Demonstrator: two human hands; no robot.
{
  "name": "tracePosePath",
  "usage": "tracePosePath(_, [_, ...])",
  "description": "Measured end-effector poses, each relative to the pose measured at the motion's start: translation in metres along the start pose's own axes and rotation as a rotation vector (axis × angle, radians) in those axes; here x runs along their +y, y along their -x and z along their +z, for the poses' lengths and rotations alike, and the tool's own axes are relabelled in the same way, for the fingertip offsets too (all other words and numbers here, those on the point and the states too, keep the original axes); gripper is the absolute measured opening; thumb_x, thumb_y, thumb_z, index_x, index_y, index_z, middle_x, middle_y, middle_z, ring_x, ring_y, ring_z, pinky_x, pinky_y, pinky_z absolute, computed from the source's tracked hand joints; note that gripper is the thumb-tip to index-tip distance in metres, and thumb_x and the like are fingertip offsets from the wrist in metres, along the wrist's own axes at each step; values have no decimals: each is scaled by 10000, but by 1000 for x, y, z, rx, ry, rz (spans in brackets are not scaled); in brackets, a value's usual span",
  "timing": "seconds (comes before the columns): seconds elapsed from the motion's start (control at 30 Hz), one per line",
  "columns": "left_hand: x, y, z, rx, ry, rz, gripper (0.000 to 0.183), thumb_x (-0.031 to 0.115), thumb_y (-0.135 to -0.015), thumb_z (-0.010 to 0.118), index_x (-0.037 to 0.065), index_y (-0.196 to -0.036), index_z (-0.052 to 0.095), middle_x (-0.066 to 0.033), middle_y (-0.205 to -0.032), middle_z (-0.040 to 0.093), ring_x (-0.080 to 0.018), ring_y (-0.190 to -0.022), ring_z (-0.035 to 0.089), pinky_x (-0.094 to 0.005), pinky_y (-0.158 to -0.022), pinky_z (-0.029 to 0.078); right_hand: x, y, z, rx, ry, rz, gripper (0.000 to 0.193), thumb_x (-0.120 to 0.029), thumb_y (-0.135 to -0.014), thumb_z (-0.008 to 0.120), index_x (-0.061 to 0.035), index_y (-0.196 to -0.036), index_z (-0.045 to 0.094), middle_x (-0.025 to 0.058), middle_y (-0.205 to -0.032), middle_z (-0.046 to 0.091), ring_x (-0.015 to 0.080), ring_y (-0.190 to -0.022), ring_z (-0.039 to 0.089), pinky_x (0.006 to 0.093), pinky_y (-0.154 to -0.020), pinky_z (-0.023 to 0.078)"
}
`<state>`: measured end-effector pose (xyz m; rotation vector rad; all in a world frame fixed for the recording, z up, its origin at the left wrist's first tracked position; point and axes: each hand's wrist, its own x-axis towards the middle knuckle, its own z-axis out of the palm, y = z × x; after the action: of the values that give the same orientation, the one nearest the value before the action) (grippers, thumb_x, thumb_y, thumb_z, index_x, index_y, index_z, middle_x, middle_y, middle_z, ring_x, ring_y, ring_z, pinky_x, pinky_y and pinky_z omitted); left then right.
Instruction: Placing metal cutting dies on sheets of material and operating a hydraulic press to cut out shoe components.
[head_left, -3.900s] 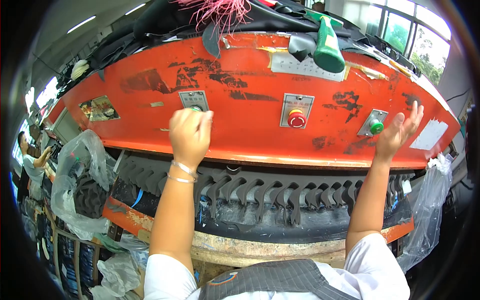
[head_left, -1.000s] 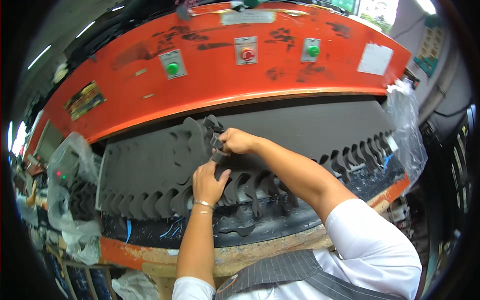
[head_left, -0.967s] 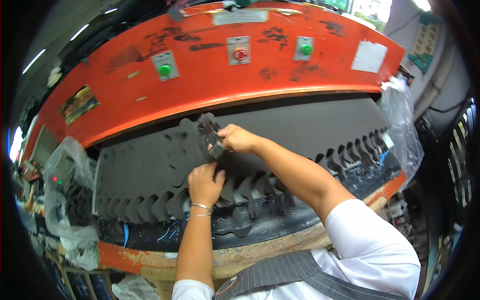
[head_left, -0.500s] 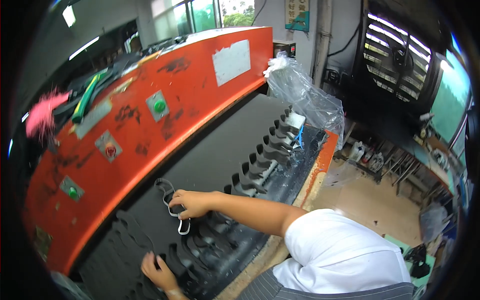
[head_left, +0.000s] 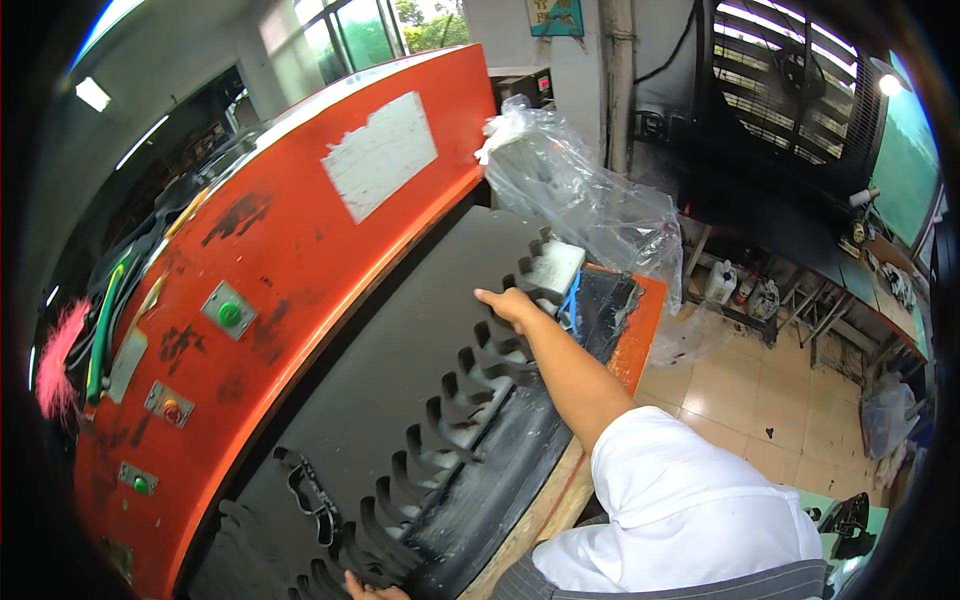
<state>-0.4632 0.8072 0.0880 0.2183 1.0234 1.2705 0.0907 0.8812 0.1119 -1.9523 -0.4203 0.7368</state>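
Note:
My right hand (head_left: 507,308) reaches to the far part of a row of wavy black foam strips (head_left: 440,430) that stand on edge along the press bed. Its thumb is stretched out to the left, and the other fingers are partly hidden; nothing shows held in it. Only part of my left hand (head_left: 372,590) shows at the lower edge, next to the near strips; whether it holds one is hidden. To the left of the near strips, a wavy metal cutting die (head_left: 312,500) lies on the dark foam sheet (head_left: 370,350), with neither hand on it.
An orange-red press beam (head_left: 290,230) with green and red buttons runs along the left. A white block (head_left: 560,266) with a blue strap sits at the row's far end. Beyond it hangs a clear plastic sheet (head_left: 600,190). A dark workbench (head_left: 760,240) stands at the far right.
My right hand has let go of the cutting die and moved far right to the strips. My left hand has dropped mostly out of view. The view has shifted too.

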Motion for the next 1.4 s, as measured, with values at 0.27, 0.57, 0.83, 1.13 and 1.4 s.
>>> tracePosePath(0.27, [38, -3, 27, 362, -303, 259, 591, 376, -876, 603, -8, -1307, 482, -173, -1302, 529, -292, -1184, 518, -427, -1017, 430, -6, -40, -21, -323, -388, 165, 960, -541, -805, 694, 97, -1417, 319, 309, -1487, 283, 366, -1391, 303, 486, -1076, 310])
tracePosePath(0.57, [34, -24, 60, 315, -250, 247, 638, 423, -918, 565, -29, -1356, 460, -120, -1408, 480, -306, -1253, 455, -435, -1082, 335, -17, -20, -1, -241, -892, 140, 466, -242, -829, 728, 110, -1100, 587, 201, -1051, 654, 305, -930, 659, 409, -801, 550])
tracePosePath(0.83, [39, -100, 37, 267, -249, 117, 738, 511, -801, 687, 9, -1309, 501, -107, -1291, 530, -249, -1067, 566, -356, -811, 497, 21, -59, -8, -141, -627, 95, 393, -136, -825, 690, 104, -1119, 588, 209, -1082, 637, 297, -921, 654, 411, -767, 548])
tracePosePath(1.13, [38, -118, -14, 286, -298, 202, 329, 322, -836, 703, 86, -1060, 651, -22, -989, 664, -140, -776, 617, -230, -481, 389, 3, -31, -9, -206, -625, 47, 301, -127, -757, 735, 66, -980, 669, 198, -999, 650, 301, -892, 618, 422, -762, 512])
tracePosePath(1.4, [28, -69, -12, 390, -231, 189, 230, 304, -842, 708, 96, -814, 615, -30, -692, 605, -112, -389, 415, -230, -364, 298, 21, -23, -31, -197, -520, -111, 457, -156, -728, 778, 129, -995, 541, 168, -967, 605, 241, -860, 594, 373, -709, 504])
